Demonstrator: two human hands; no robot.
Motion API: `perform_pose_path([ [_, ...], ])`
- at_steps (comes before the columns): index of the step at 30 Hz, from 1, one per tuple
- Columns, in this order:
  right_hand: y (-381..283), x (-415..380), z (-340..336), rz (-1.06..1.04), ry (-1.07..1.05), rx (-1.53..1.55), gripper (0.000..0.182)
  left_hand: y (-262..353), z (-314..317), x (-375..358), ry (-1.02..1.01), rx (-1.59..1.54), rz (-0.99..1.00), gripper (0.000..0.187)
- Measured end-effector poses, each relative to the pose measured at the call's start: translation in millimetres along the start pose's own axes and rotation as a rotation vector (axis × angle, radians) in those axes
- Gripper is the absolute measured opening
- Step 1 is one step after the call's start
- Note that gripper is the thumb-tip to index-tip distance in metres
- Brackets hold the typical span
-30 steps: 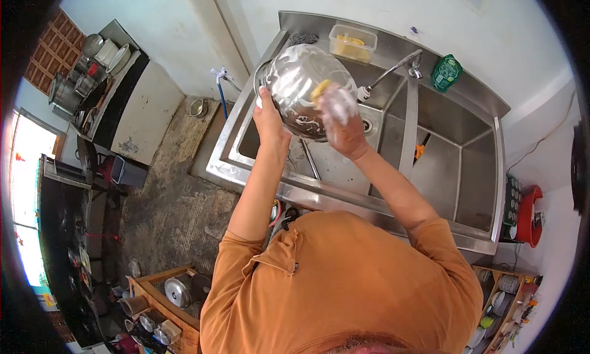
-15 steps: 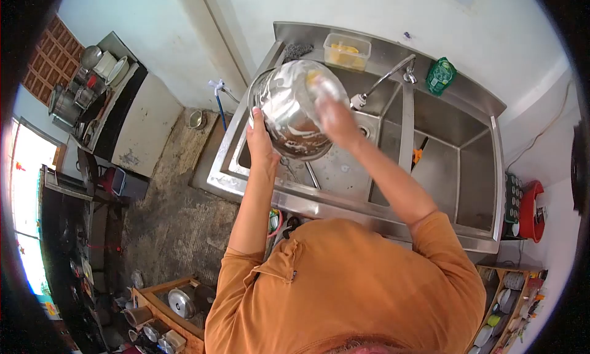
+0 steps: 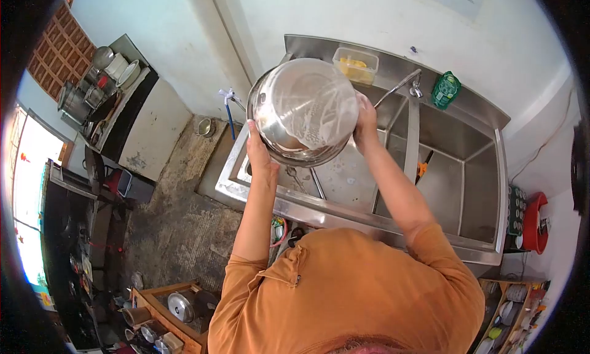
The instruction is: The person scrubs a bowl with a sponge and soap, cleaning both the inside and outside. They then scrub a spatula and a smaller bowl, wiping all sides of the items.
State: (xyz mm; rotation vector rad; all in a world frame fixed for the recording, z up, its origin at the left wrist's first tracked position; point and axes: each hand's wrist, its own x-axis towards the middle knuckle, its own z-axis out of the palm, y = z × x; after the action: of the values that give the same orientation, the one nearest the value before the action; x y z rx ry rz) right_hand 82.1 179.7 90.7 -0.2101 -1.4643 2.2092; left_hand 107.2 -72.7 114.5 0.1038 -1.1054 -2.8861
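Observation:
A large round metal pot (image 3: 305, 105) is held tilted above the left sink basin, its bottom turned up towards me and smeared with white suds. My left hand (image 3: 259, 150) is closed on its left lower rim, thumb on the outside. My right hand (image 3: 366, 123) presses around the right side of the pot, with the fingers partly hidden; whether a sponge is still in it does not show. Below the pot, the left sink basin (image 3: 344, 176) has wet spots and metal utensils (image 3: 318, 183) lying in it.
The faucet (image 3: 402, 85) rises behind the sink divider. On the back ledge stand a clear plastic tub (image 3: 356, 65) with yellow things inside and a green pouch (image 3: 445, 90). An orange-handled tool (image 3: 422, 168) lies in the right basin. A red basin (image 3: 534, 224) is at far right.
My right hand has moved from rubbing the pot's bottom with something yellowish to the pot's right side. The pot's bottom has turned more towards me. The view has shifted slightly.

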Motion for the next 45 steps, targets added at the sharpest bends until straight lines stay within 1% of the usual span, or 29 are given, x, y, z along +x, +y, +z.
perform_pose_path([
  [1,29.9,15.5,-12.9,-0.126,0.092,-0.095,0.032,-3.4,-2.6,2.5,-0.015,-0.018,-0.021,0.056],
  [2,39.6,20.3,-21.1,-0.126,0.101,-0.090,0.032,-7.3,-3.9,2.1,-0.020,-0.011,-0.025,0.056],
  [4,44.7,28.6,-28.7,0.139,0.209,0.219,0.036,-14.1,-4.6,3.6,0.010,-0.005,-0.017,0.059],
  [5,39.6,26.6,-31.5,0.138,0.212,0.223,0.036,-19.2,-11.0,6.6,0.038,-0.002,-0.038,0.060],
  [7,16.1,20.3,-34.4,0.364,0.085,0.401,0.037,-19.7,-9.1,3.7,0.042,-0.005,-0.053,0.061],
  [10,-13.4,10.0,-30.5,0.531,-0.046,0.312,0.048,-29.4,-13.8,6.7,0.127,0.027,-0.075,0.064],
  [13,-58.1,-12.5,-2.5,0.534,-0.147,0.142,0.058,-38.4,-24.0,13.4,0.169,0.081,-0.052,0.063],
  [16,-62.2,-8.2,-5.8,0.491,-0.254,0.157,0.062,-43.1,-13.2,9.9,0.182,0.015,-0.094,0.062],
  [18,-75.1,-19.1,7.1,0.412,-0.211,0.099,0.055,-64.2,-35.9,23.8,0.187,-0.009,-0.108,0.064],
  [20,-61.4,-13.9,3.7,0.175,-0.146,-0.146,0.045,-67.9,-37.2,22.2,0.261,0.113,-0.291,0.067],
  [21,-60.1,-14.9,5.1,0.173,-0.145,-0.145,0.045,-62.7,-31.6,11.7,0.238,0.143,-0.298,0.074],
  [22,-56.1,-19.4,5.9,0.054,-0.107,-0.399,0.040,-56.0,-26.9,3.9,0.159,0.198,-0.334,0.082],
  [23,-51.2,-27.2,6.7,-0.062,-0.066,-0.654,0.036,-54.9,-21.0,-1.4,0.163,0.272,-0.281,0.085],
  [24,-44.9,-36.8,10.1,-0.051,-0.059,-0.658,0.036,-50.8,-10.0,-10.0,0.167,0.347,-0.230,0.089],
  [25,-36.9,-48.3,15.1,-0.301,-0.107,-0.973,0.032,-45.9,0.0,-19.1,0.172,0.352,-0.244,0.089],
  [26,-29.8,-60.1,17.9,-0.556,-0.162,-1.283,0.029,-33.2,19.7,-32.1,0.012,0.499,-0.221,0.095],
  [27,-24.4,-72.9,19.2,-0.537,-0.163,-1.289,0.029,-28.8,27.6,-38.8,-0.151,0.643,-0.197,0.102],
  [29,-17.6,-91.2,21.6,-0.918,-0.383,-1.233,0.021,-33.3,24.5,-32.8,-0.121,0.745,-0.250,0.103],
  [30,-12.4,-95.0,20.1,-0.907,-0.392,-1.230,0.021,-33.5,23.6,-29.8,-0.093,0.844,-0.289,0.104],
  [31,-6.3,-98.2,18.8,-0.925,-0.493,-1.243,0.020,-35.1,23.9,-28.3,0.110,0.881,-0.302,0.085],
  [32,-1.7,-100.8,17.7,-0.944,-0.590,-1.254,0.021,-37.2,17.5,-25.1,0.116,0.886,-0.309,0.085],
  [34,-1.8,-102.0,13.6,-0.914,-0.687,-1.286,0.020,-47.8,-9.9,-13.7,0.110,0.640,-0.443,0.049],
  [35,1.3,-99.3,11.6,-0.928,-0.801,-1.256,0.022,-56.5,-33.3,-2.8,0.002,0.536,-0.509,0.024],
  [37,4.5,-98.5,8.4,-0.933,-0.923,-1.222,0.024,-72.4,-55.3,4.6,0.055,0.567,-0.482,0.021],
  [39,5.4,-99.1,5.2,-0.591,-1.091,-1.132,0.024,-70.3,-50.6,-5.8,0.165,0.573,-0.429,0.018],
  [40,6.9,-94.0,2.2,-0.590,-1.101,-1.131,0.024,-72.9,-56.7,-3.7,0.172,0.567,-0.428,0.018],
  [42,4.5,-77.8,-5.1,-0.128,-1.280,-1.333,0.026,-79.3,-70.4,-0.6,0.183,0.507,-0.399,0.018],
  [43,-3.8,-65.9,-9.5,-0.056,-1.312,-1.533,0.027,-80.5,-73.0,-1.8,0.188,0.502,-0.404,0.018],
  [45,9.9,-34.9,-24.1,-0.200,-1.304,-1.951,0.027,-74.3,-64.1,-8.4,0.213,0.550,-0.332,0.019],
])
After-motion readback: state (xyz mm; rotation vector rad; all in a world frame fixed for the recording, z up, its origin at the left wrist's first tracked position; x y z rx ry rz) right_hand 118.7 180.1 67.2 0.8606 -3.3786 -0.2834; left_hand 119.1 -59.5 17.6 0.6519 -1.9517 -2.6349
